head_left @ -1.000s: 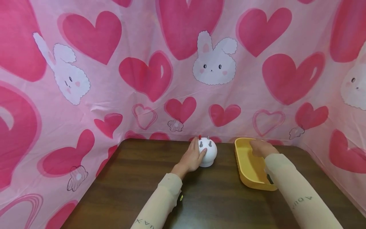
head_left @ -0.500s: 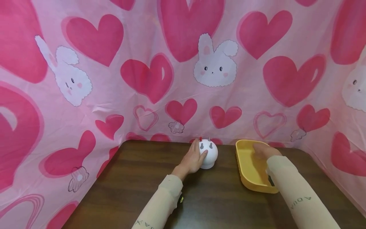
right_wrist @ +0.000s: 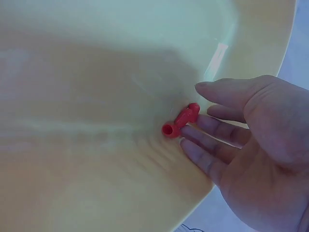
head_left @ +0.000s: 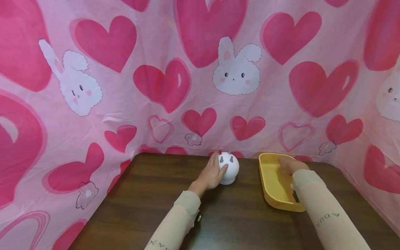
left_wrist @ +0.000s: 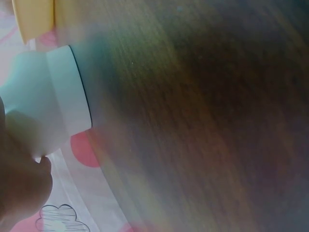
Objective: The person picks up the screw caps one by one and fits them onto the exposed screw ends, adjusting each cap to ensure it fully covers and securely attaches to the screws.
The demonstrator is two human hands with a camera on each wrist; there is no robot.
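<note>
My left hand (head_left: pixel 210 175) grips the left side of a white ball-shaped stand (head_left: pixel 230 171), its thumb across the front. Several thin metal posts stick up from the ball, and a small red cap (head_left: pixel 220 151) sits on one at the back left. In the left wrist view the stand's flat white base (left_wrist: pixel 70 92) meets the table. My right hand (right_wrist: pixel 263 140) reaches into a yellow tray (head_left: pixel 271 199). Its fingertips are right at a small red hollow piece (right_wrist: pixel 185 118) in the tray's corner, while the thumb stands apart from the fingers.
The stand and tray are near the back edge of a dark wooden table (head_left: pixel 156 194), the tray to the stand's right. A pink curtain (head_left: pixel 200 100) with hearts and rabbits hangs close behind the table and along both sides.
The head view has shifted slightly. My right hand has moved a little to the right within the tray. My left hand keeps its grip on the stand.
</note>
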